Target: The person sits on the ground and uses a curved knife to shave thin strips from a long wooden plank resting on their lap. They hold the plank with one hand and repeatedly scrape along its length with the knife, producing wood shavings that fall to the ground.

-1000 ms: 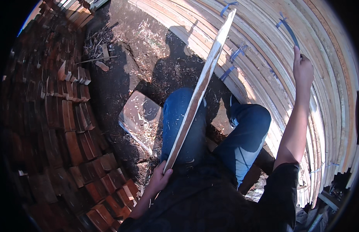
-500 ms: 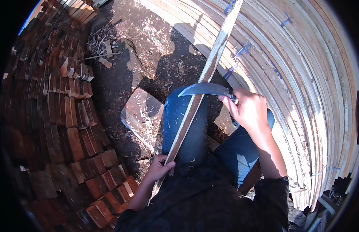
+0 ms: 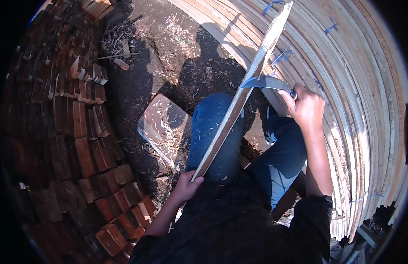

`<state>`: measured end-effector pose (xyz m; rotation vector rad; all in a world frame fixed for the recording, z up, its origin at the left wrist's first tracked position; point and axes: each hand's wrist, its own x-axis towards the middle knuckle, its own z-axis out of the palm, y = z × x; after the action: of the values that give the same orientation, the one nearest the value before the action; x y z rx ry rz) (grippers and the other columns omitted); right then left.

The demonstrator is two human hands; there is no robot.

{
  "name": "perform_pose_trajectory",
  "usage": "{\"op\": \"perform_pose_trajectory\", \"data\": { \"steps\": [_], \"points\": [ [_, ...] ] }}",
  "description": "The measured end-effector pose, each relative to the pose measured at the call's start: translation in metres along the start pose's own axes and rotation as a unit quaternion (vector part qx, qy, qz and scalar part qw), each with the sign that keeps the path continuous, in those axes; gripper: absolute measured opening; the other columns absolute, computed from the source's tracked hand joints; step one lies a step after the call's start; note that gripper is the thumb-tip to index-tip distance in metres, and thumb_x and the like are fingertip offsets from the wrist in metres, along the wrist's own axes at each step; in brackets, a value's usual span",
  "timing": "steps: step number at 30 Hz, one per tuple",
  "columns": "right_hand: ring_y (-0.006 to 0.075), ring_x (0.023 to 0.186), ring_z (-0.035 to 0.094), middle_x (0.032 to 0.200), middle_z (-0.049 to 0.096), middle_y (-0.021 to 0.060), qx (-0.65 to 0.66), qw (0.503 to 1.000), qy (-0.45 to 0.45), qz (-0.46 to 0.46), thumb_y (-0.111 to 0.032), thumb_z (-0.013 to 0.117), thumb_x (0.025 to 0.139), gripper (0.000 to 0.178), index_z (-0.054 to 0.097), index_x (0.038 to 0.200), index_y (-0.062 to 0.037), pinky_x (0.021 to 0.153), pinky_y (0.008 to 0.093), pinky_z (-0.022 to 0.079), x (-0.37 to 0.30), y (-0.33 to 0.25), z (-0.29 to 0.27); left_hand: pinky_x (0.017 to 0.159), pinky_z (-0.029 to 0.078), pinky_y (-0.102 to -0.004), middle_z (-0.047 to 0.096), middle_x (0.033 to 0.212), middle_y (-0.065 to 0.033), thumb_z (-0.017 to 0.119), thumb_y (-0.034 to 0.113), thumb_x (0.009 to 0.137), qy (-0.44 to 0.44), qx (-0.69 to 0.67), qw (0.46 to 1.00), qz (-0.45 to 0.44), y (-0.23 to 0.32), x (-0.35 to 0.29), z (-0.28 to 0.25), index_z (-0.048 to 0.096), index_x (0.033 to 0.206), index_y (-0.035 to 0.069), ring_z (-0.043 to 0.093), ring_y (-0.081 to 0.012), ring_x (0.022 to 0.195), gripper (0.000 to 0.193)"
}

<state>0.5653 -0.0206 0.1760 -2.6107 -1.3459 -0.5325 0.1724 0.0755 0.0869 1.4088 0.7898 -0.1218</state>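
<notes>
A long wooden strip (image 3: 224, 127), pale along its edges and brown down the middle, slants across my thigh from lower left to upper right. Its near part is gripped by my left hand (image 3: 186, 185), thumb on top. My right hand (image 3: 308, 105) is wrapped round the handle of a curved knife (image 3: 270, 82), most of that handle hidden by the fingers. The blade points left and its tip end lies against the strip, beyond my knee. Toward its far end the strip looks freshly cut, with pale, splintered wood.
Stacked reddish-brown wood blocks (image 3: 87, 160) rise along the left. Long pale battens (image 3: 344, 88), some tied with blue strips (image 3: 330, 27), curve along the right. A flat brown slab (image 3: 162, 123) sprinkled with shavings lies on the dark ground left of my knee.
The knife has moved away from me and to the right, farther along the strip. The strip's far end has shifted right, and my left hand still grips the near part.
</notes>
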Motion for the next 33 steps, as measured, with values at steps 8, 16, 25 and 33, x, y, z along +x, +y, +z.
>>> {"op": "perform_pose_trajectory", "data": {
  "steps": [8, 16, 25, 33],
  "points": [
    [0.0328, 0.05, 0.06, 0.051, 0.055, 0.0112, 0.062, 0.997, -0.043, -0.027, -0.055, 0.063, 0.084, 0.053, 0.06, 0.065, -0.0055, 0.048, 0.0398, 0.049, -0.018, -0.037, -0.01, 0.051, 0.039, -0.0267, 0.05, 0.06, 0.002, 0.056, 0.036, 0.095, -0.01, -0.006, 1.0, 0.021, -0.001, 0.002, -0.003, 0.054, 0.075, 0.001, 0.047, -0.007, 0.057, 0.04],
    [0.0336, 0.055, 0.064, 0.052, 0.059, 0.0142, 0.011, 0.994, -0.01, 0.105, -0.061, 0.055, 0.086, 0.059, 0.063, 0.065, -0.0061, 0.049, 0.0399, 0.051, 0.026, 0.001, -0.004, 0.051, 0.037, -0.0254, 0.05, 0.061, 0.0035, 0.056, 0.035, 0.095, -0.011, -0.039, 0.999, -0.007, -0.001, 0.002, -0.002, 0.055, 0.075, 0.003, 0.046, -0.0058, 0.057, 0.038],
    [0.0269, 0.046, 0.061, 0.048, 0.055, 0.0091, 0.112, 0.988, -0.087, -0.063, -0.054, 0.063, 0.084, 0.053, 0.058, 0.061, -0.0071, 0.044, 0.037, 0.049, -0.021, -0.051, -0.008, 0.049, 0.037, -0.0258, 0.049, 0.059, 0.003, 0.056, 0.039, 0.094, -0.028, -0.028, 0.999, -0.001, -0.015, 0.005, -0.005, 0.054, 0.074, 0.004, 0.046, -0.0066, 0.055, 0.041],
    [0.0339, 0.049, 0.059, 0.048, 0.052, 0.0136, 0.32, 0.936, -0.139, 0.045, -0.044, 0.068, 0.085, 0.049, 0.053, 0.06, -0.0047, 0.047, 0.0394, 0.048, -0.063, -0.077, 0.005, 0.046, 0.035, -0.0243, 0.049, 0.057, 0.0023, 0.054, 0.042, 0.095, -0.027, -0.022, 0.999, -0.005, -0.003, 0.005, -0.004, 0.053, 0.073, 0.005, 0.045, -0.0064, 0.05, 0.043]
  ]
}}
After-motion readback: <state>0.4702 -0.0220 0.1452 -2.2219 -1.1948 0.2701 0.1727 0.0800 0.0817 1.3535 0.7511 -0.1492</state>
